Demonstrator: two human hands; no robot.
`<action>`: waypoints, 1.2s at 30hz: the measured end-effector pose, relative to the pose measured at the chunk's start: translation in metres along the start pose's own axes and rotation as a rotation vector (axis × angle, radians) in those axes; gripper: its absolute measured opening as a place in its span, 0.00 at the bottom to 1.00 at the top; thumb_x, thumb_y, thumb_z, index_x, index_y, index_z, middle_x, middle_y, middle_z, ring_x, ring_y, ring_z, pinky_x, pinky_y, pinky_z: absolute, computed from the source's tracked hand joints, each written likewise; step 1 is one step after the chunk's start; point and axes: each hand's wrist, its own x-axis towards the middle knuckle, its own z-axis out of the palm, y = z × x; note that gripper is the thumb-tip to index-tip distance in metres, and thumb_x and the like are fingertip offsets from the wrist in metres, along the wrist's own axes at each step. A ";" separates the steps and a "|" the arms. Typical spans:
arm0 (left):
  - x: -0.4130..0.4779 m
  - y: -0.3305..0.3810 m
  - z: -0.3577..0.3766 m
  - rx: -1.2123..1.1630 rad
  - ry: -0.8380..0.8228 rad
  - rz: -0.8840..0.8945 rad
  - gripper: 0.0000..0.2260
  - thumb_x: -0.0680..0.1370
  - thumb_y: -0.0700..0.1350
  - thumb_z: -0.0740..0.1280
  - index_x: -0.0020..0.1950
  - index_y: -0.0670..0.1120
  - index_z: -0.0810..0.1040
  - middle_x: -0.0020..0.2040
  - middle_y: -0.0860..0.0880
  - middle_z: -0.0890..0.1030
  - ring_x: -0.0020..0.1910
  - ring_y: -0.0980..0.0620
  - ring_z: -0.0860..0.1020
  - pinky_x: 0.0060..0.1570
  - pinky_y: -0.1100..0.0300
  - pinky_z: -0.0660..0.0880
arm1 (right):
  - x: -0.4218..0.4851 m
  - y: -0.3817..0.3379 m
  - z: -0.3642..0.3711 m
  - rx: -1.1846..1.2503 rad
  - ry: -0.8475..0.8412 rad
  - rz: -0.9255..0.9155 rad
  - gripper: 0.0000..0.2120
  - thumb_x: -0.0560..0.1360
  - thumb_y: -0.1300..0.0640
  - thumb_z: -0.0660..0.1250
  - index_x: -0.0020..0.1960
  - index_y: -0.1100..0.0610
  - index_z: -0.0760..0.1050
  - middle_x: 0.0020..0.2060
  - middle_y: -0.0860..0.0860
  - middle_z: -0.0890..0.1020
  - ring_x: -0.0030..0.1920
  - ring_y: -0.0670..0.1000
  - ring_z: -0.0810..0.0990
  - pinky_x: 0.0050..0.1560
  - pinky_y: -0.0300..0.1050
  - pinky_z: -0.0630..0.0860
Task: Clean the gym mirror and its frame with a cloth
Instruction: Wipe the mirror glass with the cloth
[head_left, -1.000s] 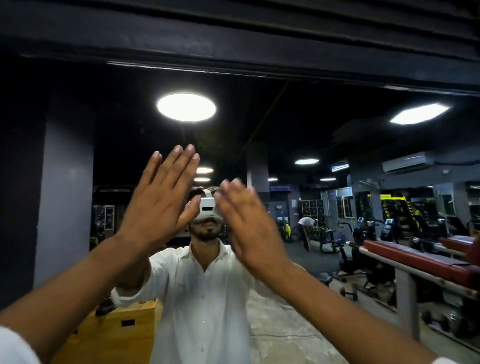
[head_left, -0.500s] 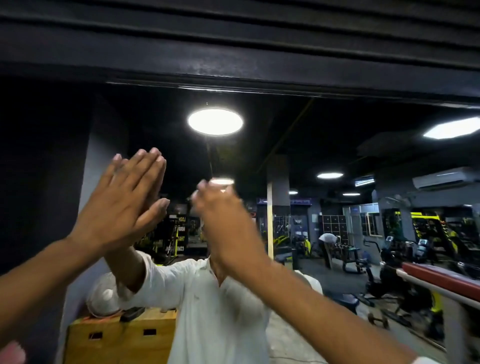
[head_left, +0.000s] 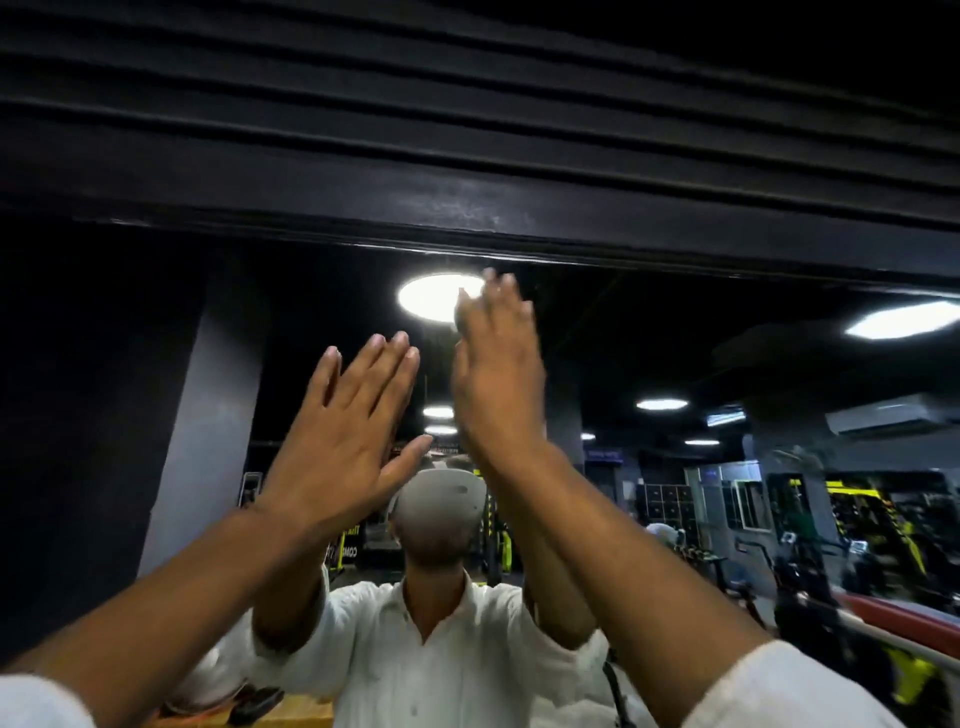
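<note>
Glossy glass mirror (head_left: 675, 338) (frame (head_left: 467, 218) black, scuffed, semi-matt)

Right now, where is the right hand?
Head view, centre: right hand raised open before the mirror, just below the top frame, right of the left hand.

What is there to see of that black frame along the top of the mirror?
The black frame runs as a broad matt bar across the whole view above the mirror glass, sloping slightly down to the right. Pale dusty scuffs mark its middle; its lower lip shines. The right hand is raised just below it, apparently not touching.
</note>
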 end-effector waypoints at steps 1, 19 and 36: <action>0.000 -0.005 0.000 0.002 0.001 0.024 0.37 0.86 0.67 0.45 0.87 0.44 0.50 0.88 0.45 0.48 0.87 0.48 0.46 0.83 0.39 0.51 | -0.006 -0.018 0.000 0.023 -0.084 -0.124 0.25 0.84 0.58 0.61 0.80 0.53 0.67 0.83 0.54 0.61 0.84 0.55 0.53 0.84 0.56 0.52; 0.003 -0.049 0.008 -0.013 0.077 0.008 0.37 0.85 0.65 0.45 0.87 0.42 0.51 0.87 0.42 0.51 0.87 0.45 0.48 0.83 0.37 0.53 | 0.043 -0.040 0.032 -0.007 0.126 0.149 0.23 0.87 0.60 0.59 0.82 0.57 0.64 0.83 0.54 0.61 0.84 0.53 0.56 0.84 0.51 0.52; -0.069 -0.017 0.007 -0.056 0.068 0.116 0.35 0.85 0.60 0.53 0.86 0.38 0.55 0.87 0.39 0.52 0.86 0.42 0.51 0.83 0.37 0.55 | -0.110 -0.051 0.001 -0.032 -0.186 -0.202 0.29 0.82 0.65 0.68 0.81 0.57 0.66 0.81 0.57 0.65 0.84 0.56 0.57 0.84 0.56 0.55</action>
